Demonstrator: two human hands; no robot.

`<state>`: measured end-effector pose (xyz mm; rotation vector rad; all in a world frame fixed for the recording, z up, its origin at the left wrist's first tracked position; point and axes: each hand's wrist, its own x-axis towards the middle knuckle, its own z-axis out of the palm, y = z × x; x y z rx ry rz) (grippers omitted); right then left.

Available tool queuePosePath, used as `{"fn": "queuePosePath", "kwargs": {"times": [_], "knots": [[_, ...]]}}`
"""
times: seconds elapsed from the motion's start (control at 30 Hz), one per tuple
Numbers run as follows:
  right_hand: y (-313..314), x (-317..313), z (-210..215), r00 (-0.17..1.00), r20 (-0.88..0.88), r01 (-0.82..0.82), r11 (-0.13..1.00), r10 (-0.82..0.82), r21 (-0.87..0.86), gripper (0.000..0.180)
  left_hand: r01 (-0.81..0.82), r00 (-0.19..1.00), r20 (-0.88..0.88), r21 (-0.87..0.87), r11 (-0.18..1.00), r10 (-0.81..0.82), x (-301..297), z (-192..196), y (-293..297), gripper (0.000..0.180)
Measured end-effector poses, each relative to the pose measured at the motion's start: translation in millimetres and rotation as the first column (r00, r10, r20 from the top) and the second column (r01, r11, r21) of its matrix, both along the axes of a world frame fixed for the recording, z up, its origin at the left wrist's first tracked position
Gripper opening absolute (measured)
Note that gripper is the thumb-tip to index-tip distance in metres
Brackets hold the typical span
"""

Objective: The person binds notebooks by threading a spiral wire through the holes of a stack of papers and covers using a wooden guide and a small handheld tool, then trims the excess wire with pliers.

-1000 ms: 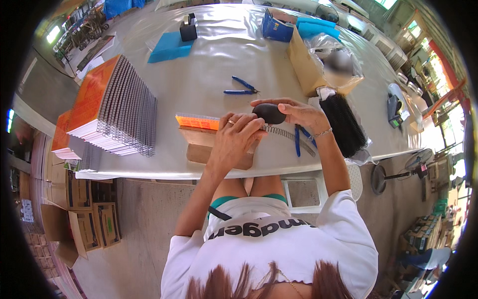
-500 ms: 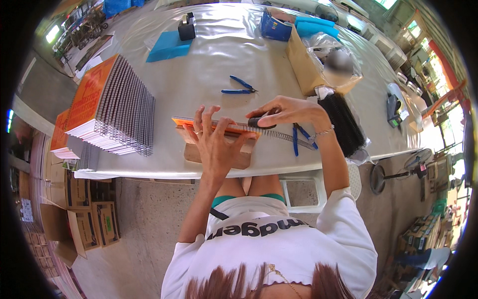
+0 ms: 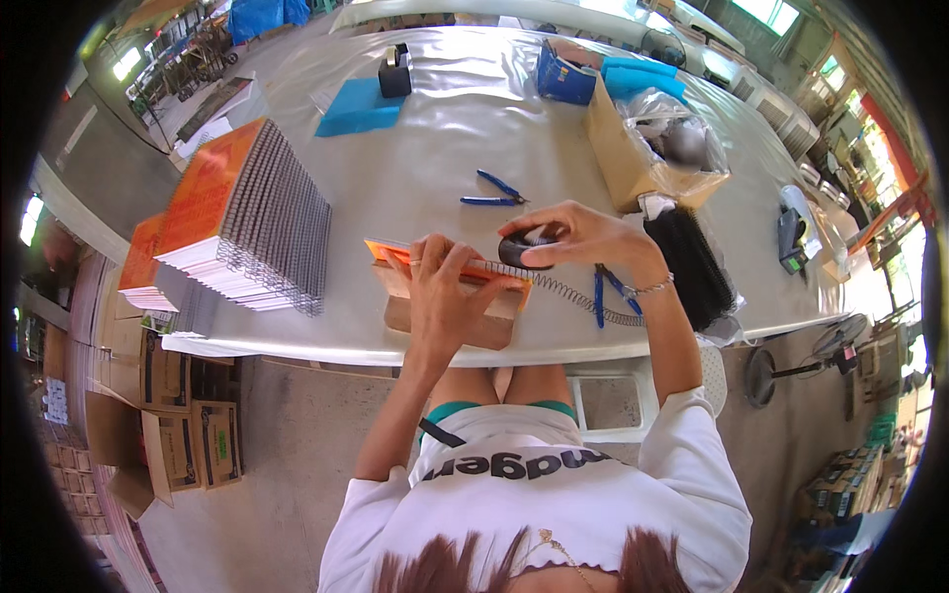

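Observation:
My left hand [image 3: 440,287] grips an orange-covered book [image 3: 388,251] from above, thumb on its near side and fingers over the top edge. The book rests at a brown block [image 3: 486,331] close to the table's near edge. A wire coil [image 3: 578,300] runs along the book's edge and trails off to the right in a curve. Beside the book's right end, my right hand [image 3: 583,237] is closed around a black rounded object [image 3: 513,250], held close above the coil; its exact kind is unclear. Blue-handled pliers [image 3: 599,298] lie behind the trailing coil.
More blue-handled pliers [image 3: 494,195] lie farther back. Coil-bound orange books [image 3: 222,188] stand stacked at left. On the right are black coils [image 3: 692,265] and a cardboard box [image 3: 613,153] with plastic inside. A blue sheet [image 3: 356,111] and a tape dispenser [image 3: 393,75] sit at the back.
The whole view has shifted a little. My right hand has turned the black object, which now shows more of its rounded side. The coil's free end bends more. My left hand still grips the book.

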<state>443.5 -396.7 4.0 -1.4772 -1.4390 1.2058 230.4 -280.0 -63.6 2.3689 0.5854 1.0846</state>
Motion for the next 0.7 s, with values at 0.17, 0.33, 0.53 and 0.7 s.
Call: {"fn": "queuePosePath", "kwargs": {"times": [0.17,0.33,0.53,0.7], "knots": [[11,3,-18,0.815,0.578,-0.006,0.997,-0.043,0.082,0.053,0.066,0.997,-0.040,-0.111,0.992,-0.071,2,-6,2,0.042],[13,4,-30,0.974,0.006,0.228,0.973,-0.228,-0.023,0.058,0.011,0.999,-0.036,0.037,0.999,-0.010,0,-10,4,0.039],[21,2,-11,0.691,0.715,0.153,0.988,-0.108,0.002,0.060,-0.056,0.995,-0.076,0.032,0.998,0.058,2,-10,3,0.047],[28,1,-3,0.986,0.164,-0.013,1.000,0.010,0.019,0.057,-0.177,0.983,-0.011,0.174,0.969,0.182,-8,-12,15,0.054]]}}
